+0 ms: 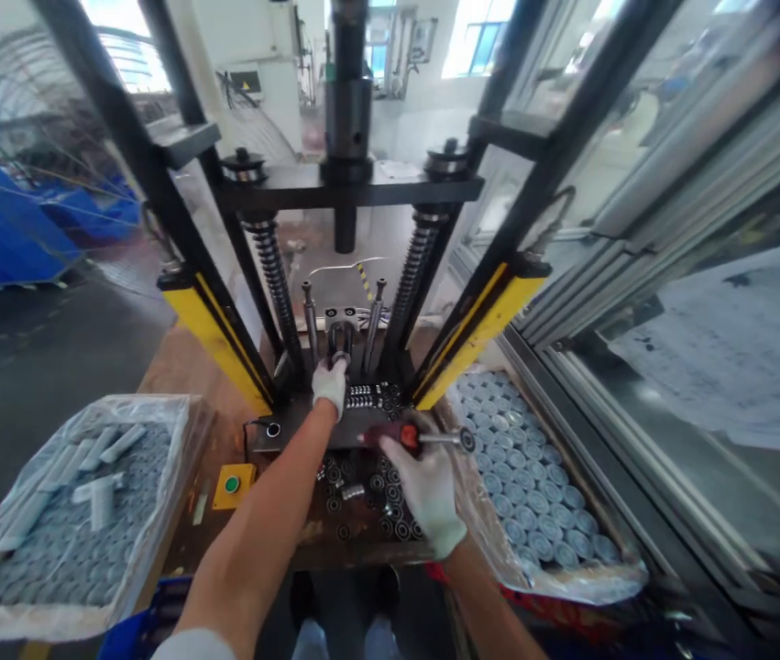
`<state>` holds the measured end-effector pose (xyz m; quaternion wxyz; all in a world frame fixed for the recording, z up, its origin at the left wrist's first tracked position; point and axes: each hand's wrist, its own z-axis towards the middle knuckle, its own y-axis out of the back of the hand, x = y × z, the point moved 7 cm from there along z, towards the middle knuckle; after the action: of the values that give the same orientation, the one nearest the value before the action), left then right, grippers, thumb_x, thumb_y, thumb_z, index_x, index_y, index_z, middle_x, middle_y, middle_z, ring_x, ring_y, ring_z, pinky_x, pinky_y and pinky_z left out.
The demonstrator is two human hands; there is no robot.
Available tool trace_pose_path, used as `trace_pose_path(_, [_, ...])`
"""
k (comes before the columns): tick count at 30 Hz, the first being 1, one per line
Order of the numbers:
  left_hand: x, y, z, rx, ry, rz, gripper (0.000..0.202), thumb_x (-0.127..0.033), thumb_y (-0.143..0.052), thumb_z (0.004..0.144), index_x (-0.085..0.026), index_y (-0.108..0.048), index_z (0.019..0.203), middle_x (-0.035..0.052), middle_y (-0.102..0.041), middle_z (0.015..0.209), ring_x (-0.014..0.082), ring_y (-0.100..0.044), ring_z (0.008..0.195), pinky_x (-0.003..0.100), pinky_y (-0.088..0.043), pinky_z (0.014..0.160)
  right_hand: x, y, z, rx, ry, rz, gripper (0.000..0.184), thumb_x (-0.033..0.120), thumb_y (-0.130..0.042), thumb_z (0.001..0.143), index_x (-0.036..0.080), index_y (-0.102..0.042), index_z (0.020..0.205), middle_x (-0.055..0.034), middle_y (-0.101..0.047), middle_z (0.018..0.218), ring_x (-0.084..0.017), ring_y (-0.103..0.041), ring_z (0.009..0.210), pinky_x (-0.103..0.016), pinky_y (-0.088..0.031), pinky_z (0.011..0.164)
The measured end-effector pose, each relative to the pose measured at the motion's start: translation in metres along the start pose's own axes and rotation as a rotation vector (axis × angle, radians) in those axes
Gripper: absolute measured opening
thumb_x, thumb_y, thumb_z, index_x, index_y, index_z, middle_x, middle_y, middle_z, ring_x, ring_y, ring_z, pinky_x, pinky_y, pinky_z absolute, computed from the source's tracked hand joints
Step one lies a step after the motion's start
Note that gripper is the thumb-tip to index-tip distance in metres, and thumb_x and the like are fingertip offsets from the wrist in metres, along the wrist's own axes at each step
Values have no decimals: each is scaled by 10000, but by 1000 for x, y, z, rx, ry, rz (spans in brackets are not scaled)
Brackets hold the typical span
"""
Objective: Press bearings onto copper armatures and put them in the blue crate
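Note:
My left hand (330, 385), in a white glove, reaches into the press. Its fingers close at a round metal part (341, 358) in the fixture under the ram (345, 229); the fingertips are partly hidden. Farther right and nearer to me, my gloved right hand (425, 486) is wrapped around a red-handled tool (398, 434). The metal shaft of that tool points right, and a bearing (466, 440) sits at its end. Rows of small shiny metal parts (360, 397) lie on the press base beside my left hand. Loose bearings (390, 495) are scattered below my right hand.
Yellow guards (214, 339) flank the press. A yellow box with a green button (232, 484) stands at front left. A plastic-lined box of grey cylinders (183, 431) is at left, another lined box (627, 582) of rollers at right. Metal framing (541, 339) borders the right side.

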<state>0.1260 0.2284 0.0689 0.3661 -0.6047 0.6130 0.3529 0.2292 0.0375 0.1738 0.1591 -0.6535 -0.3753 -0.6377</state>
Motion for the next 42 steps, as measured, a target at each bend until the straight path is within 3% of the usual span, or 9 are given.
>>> trace_pose_path(3, [20, 43, -49, 135, -208, 60, 319, -351, -647, 798, -156, -698, 1045, 106, -726, 1032, 213, -655, 975, 331, -508, 904, 41, -24, 37, -91, 128, 38, 490, 382, -726, 702, 171, -594, 1125, -63, -681, 1019, -211, -634, 935, -367, -518, 890])
trace_pose_path(6, [87, 107, -102, 283, -186, 186, 261, -371, -631, 797, -185, -726, 955, 93, -744, 1007, 245, -673, 960, 375, -525, 913, 52, -51, 68, -135, 205, 123, 492, 365, -722, 701, 147, -576, 1117, -50, -662, 969, -174, -615, 870, -338, -513, 865])
trace_pose_path(9, [145, 183, -130, 162, -177, 401, 235, -361, -636, 779, -226, -736, 943, 92, -745, 988, 274, -685, 944, 422, -545, 903, 47, -71, 85, -148, 230, 175, 519, 355, -726, 685, 144, -552, 1126, -46, -647, 977, -163, -607, 869, -330, -507, 870])
trace_pose_path(15, [136, 262, -127, -162, -484, 926, 421, -343, -546, 842, -169, -640, 1213, 166, -594, 1245, 337, -543, 1194, 522, -457, 1028, 51, -89, 94, -139, 231, 41, 493, 376, -715, 666, 157, -549, 1076, -46, -650, 963, -176, -610, 860, -329, -507, 855])
trace_pose_path(23, [140, 276, -103, -135, -391, 1088, 520, -311, -513, 877, -145, -483, 1369, 167, -482, 1368, 315, -472, 1278, 460, -451, 1054, 99, -134, 127, 168, 35, -1029, 575, 526, -611, 838, 104, -488, 1209, -196, -675, 1013, -323, -653, 994, -414, -473, 895])
trace_pose_path(33, [141, 278, -102, -175, -351, 1064, 462, -241, -506, 867, -162, -503, 1322, 146, -513, 1372, 283, -486, 1290, 419, -451, 1049, 91, -132, 120, 210, 70, -904, 801, 534, -622, 841, 92, -310, 1432, -194, -656, 1156, -319, -647, 1058, -374, -480, 897])
trace_pose_path(36, [138, 276, -101, -191, -311, 1084, 483, -219, -514, 848, -153, -507, 1326, 154, -502, 1390, 294, -476, 1300, 426, -428, 1070, 39, -123, 51, 231, 158, -745, 765, 526, -555, 877, 118, -299, 1471, -179, -652, 1199, -303, -642, 1084, -371, -477, 921])
trace_pose_path(39, [126, 271, -108, -189, -273, 1103, 512, -212, -549, 818, -156, -514, 1326, 160, -483, 1412, 281, -460, 1312, 399, -407, 1087, -61, -143, -55, 756, 141, -672, 443, 398, -498, 895, 171, -579, 1267, -106, -686, 1158, -247, -640, 1095, -321, -459, 967])
trace_pose_path(42, [110, 265, -111, -156, -221, 1181, 539, -215, -598, 776, -183, -536, 1310, 151, -475, 1417, 281, -457, 1300, 383, -399, 1088, -141, -141, -139, 1021, 118, -900, 478, 357, -524, 865, 121, -591, 1274, -151, -607, 1299, -276, -544, 1246, -343, -396, 1059])
